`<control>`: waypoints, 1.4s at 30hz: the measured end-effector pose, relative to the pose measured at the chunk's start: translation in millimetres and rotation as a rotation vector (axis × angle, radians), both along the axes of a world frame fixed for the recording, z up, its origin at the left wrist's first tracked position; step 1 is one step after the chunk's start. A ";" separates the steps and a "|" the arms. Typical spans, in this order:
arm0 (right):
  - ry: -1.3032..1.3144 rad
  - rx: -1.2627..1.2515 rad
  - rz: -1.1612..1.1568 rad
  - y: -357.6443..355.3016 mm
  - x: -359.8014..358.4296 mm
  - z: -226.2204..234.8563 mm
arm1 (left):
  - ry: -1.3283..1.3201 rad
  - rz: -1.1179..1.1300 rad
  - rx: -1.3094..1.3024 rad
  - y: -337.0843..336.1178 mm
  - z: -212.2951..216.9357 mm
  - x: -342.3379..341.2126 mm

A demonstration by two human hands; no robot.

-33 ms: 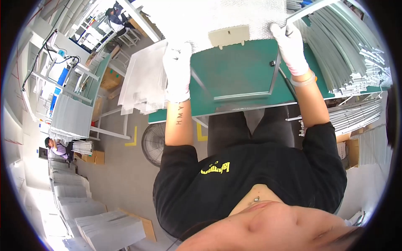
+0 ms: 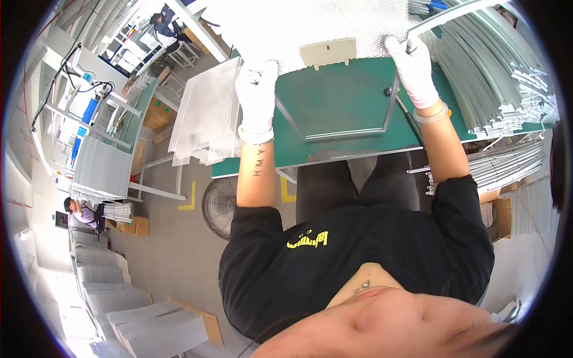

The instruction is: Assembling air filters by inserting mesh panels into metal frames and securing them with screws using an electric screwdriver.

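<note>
A white honeycomb mesh sheet point(image 2: 370, 51) spans the far side of the green work table point(image 2: 340, 101), its far part washed out by glare. My left hand point(image 2: 256, 86), in a white glove, is closed on its left near edge. At the sheet's right edge, my gloved right hand point(image 2: 413, 67) pinches with thumb and fingers, beside a pale metal bar point(image 2: 447, 21). Under and nearer than the sheet lies a thin metal frame point(image 2: 346, 135), its near side parallel to the table's front edge. A cream plate point(image 2: 328, 53) with two small tabs shows at the sheet's near edge.
Mesh sheets point(image 2: 206, 113) overhang the table's left end. Long white strips point(image 2: 495, 71) are stacked at the right, with more metal strips point(image 2: 495, 164) below. A dark-handled tool point(image 2: 409, 116) lies by the frame. A floor fan point(image 2: 218, 206) stands left of my legs. Two people work farther off.
My left hand has shifted slightly to the right, and the mesh sheet's near edge has moved a little with it. My right hand stays nearly in place.
</note>
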State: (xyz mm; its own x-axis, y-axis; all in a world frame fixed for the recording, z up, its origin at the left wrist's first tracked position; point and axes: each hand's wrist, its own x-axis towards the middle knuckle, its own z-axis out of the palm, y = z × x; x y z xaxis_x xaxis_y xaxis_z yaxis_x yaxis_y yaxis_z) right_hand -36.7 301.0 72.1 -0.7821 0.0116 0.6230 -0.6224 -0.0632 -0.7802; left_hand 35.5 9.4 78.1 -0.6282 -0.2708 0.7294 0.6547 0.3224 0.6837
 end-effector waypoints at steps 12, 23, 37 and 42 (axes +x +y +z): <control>0.000 0.007 -0.064 5.9 -36.1 -57.3 | -0.114 -0.104 0.115 -2.0 -53.0 -49.0; -0.325 0.167 0.289 30.2 -11.7 -120.6 | -0.536 -0.343 0.053 -24.8 -135.7 -26.5; -0.190 -0.031 0.132 9.5 -24.2 -91.0 | -0.237 -0.225 0.170 -9.9 -100.2 -27.7; -0.239 -0.071 0.128 12.6 -19.6 -140.7 | -0.172 -0.235 0.318 6.4 -136.2 -24.8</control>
State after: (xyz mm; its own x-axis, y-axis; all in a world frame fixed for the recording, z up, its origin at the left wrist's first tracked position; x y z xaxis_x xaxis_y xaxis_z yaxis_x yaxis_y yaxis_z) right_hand -56.4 313.6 -68.6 -0.9049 -0.0593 0.4215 -0.4044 -0.1893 -0.8948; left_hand 10.7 15.8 -58.1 -0.8051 -0.3002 0.5116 0.5528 -0.0669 0.8306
